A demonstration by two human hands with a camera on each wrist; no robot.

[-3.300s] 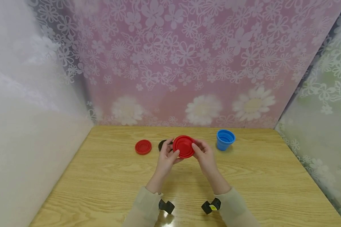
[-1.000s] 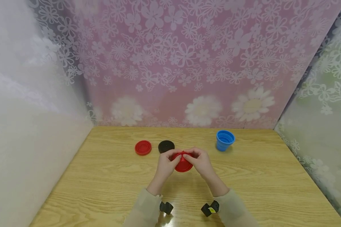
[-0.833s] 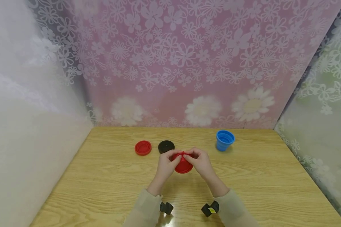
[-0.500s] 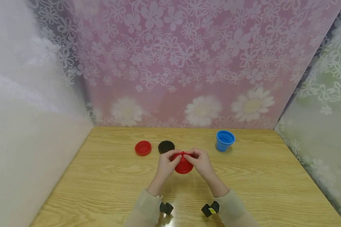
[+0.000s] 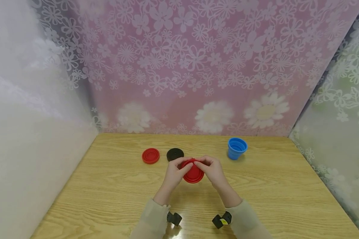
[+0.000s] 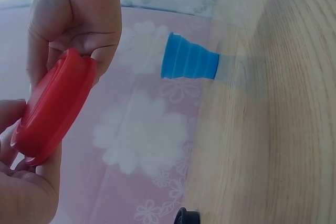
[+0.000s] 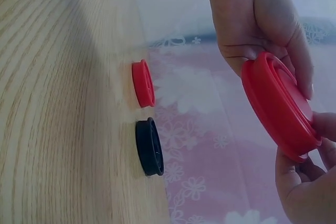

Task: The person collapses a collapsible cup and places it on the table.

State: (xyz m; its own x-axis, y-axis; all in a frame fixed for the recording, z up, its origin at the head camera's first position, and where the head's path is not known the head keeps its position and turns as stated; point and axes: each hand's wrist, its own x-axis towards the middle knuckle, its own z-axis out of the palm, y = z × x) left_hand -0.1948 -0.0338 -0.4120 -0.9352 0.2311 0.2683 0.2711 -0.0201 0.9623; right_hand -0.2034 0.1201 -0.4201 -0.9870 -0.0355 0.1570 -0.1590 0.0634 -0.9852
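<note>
A red collapsible cup (image 5: 193, 175), folded nearly flat, is held off the table between both hands in the head view. My left hand (image 5: 174, 172) grips its left rim, thumb on the face turned toward me. On the right side my right hand (image 5: 213, 171) pinches it the same way, both thumbs close together near the top. From the left wrist, the folded cup (image 6: 55, 109) shows edge-on, with the right hand (image 6: 86, 14) above it. The right wrist view shows its stepped rings and flat centre (image 7: 294, 90). Fingers behind the cup are partly hidden.
On the wooden table (image 5: 116, 192), a second flat red collapsible cup (image 5: 151, 156) lies at the back left. Beside it sits a black round one (image 5: 175, 154), just behind the left hand. An expanded blue collapsible cup (image 5: 237, 148) stands back right. Patterned walls enclose three sides.
The held cup came lower and nearer from its earlier raised position. Its raised, pointed middle has since been pressed down, so the face looks flatter with rings showing. Both hands keep their grip.
</note>
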